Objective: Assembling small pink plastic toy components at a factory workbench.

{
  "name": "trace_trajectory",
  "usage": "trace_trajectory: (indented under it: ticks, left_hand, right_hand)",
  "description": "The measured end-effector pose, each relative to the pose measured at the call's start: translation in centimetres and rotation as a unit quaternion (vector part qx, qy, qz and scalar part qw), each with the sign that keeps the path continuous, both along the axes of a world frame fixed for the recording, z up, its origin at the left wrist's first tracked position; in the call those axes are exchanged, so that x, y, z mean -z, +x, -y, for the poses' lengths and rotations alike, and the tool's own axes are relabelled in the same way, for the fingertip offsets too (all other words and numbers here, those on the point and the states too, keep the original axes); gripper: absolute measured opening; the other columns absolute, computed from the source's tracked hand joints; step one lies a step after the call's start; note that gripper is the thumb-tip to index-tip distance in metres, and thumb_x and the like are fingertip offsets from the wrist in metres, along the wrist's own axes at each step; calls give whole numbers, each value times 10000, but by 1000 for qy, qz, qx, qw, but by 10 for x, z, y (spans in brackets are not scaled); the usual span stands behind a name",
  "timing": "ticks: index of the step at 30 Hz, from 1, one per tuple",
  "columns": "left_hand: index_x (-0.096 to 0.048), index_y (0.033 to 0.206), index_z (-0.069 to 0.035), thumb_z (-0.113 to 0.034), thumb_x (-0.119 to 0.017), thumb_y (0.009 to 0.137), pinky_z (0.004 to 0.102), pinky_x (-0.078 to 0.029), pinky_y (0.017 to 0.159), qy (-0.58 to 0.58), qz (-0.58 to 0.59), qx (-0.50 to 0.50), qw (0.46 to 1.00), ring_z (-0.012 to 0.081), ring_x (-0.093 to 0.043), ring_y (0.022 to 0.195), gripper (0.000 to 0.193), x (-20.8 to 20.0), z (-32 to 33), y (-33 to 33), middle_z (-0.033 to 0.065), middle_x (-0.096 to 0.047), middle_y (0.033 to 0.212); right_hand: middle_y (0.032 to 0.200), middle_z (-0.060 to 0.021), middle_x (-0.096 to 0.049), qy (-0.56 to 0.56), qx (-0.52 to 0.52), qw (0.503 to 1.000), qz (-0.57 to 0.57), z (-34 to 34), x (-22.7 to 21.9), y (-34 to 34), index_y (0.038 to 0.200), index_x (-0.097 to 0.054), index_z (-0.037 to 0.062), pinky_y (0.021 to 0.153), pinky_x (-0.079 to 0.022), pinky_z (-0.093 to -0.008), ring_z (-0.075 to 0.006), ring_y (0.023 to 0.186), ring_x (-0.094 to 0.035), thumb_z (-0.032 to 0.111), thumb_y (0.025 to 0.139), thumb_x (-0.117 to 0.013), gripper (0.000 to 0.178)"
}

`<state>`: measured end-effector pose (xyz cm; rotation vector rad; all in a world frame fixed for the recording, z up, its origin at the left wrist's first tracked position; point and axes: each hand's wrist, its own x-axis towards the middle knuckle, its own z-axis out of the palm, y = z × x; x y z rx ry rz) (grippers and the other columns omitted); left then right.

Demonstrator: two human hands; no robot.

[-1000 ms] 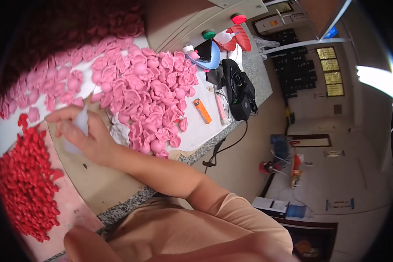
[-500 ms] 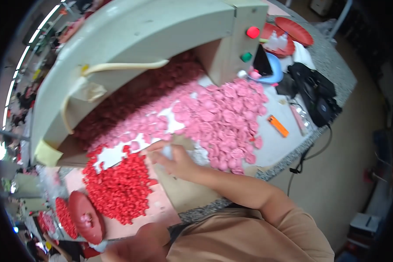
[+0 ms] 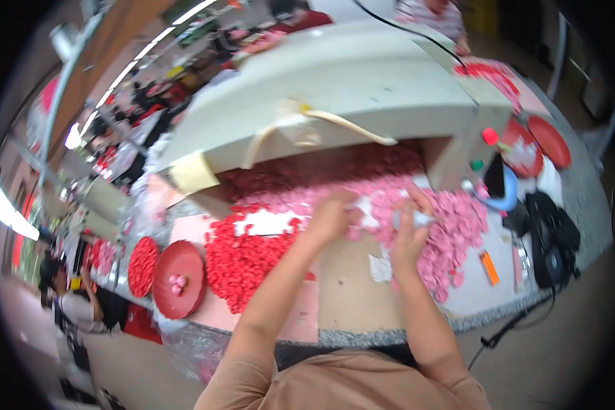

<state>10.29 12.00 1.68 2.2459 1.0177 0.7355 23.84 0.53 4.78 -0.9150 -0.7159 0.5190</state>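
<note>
My right hand (image 3: 410, 236) is wrapped round a small white squeeze bottle (image 3: 417, 219), held over the edge of a heap of pink petal-like pieces (image 3: 451, 239). My left hand (image 3: 333, 217) reaches to the pink pieces at the mouth of a pale grey-green machine housing (image 3: 348, 85). Its fingers are smeared by motion, and I cannot see whether a piece is between them. Left of my left forearm lies a pile of small red pieces (image 3: 242, 256). More pink pieces lie in shadow under the housing.
A red dish (image 3: 178, 294) with a few pink balls stands at the left, beside a dish of red pieces (image 3: 143, 266). An orange lighter (image 3: 489, 268), a black bag (image 3: 552, 236) and a blue dish (image 3: 506, 195) are on the right. Crumpled white paper (image 3: 380, 268) lies between my forearms.
My left hand has come up from the lower edge to the pink pieces. My right hand, still holding the bottle, has moved right to the pink heap. The view has swung left.
</note>
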Motion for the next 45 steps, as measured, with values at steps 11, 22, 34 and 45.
trace_trajectory:
  ticks: [11, 22, 34, 45]
  left_hand:
    - [-620, 917, 0, -142, -579, 825, 345, -466, 704, 5, 160, -71, 985, 273, -578, 796, 174, -18, -3, -8, 155, -570, 896]
    - [-509, 1136, -65, -258, -442, 945, 214, -358, 620, -417, 637, 30, 647, 109, -492, 744, 279, -12, 52, -102, 34, -557, 916]
    - [-484, 1243, -78, -290, -490, 924, 220, -364, 680, -477, 687, 63, 545, 71, -417, 819, 383, -15, 71, -102, -6, -501, 1065]
    - [-344, 1337, -70, -287, -440, 945, 354, -432, 860, -487, 661, 146, 552, 195, -531, 966, 458, -10, 77, -99, 95, -485, 1205]
  right_hand:
    - [800, -7, -518, -51, -57, 997, 4, 11, 4, -22, 1076, -468, 55, 440, -350, -195, -62, 611, -445, 246, 920, -485, 247]
    - [640, -15, -514, -274, -308, 898, 153, 10, 38, -52, 874, -492, 60, 385, -351, -200, -77, 464, -483, 247, 917, -497, 192]
    - [718, -50, -545, -222, -202, 941, 156, -20, 51, -58, 954, -502, 9, 508, -472, -223, -126, 598, -572, 307, 940, -449, 304]
    - [712, -67, -546, -227, -245, 936, 110, 0, 36, -77, 958, -491, 27, 408, -396, -211, -110, 482, -509, 290, 960, -386, 283]
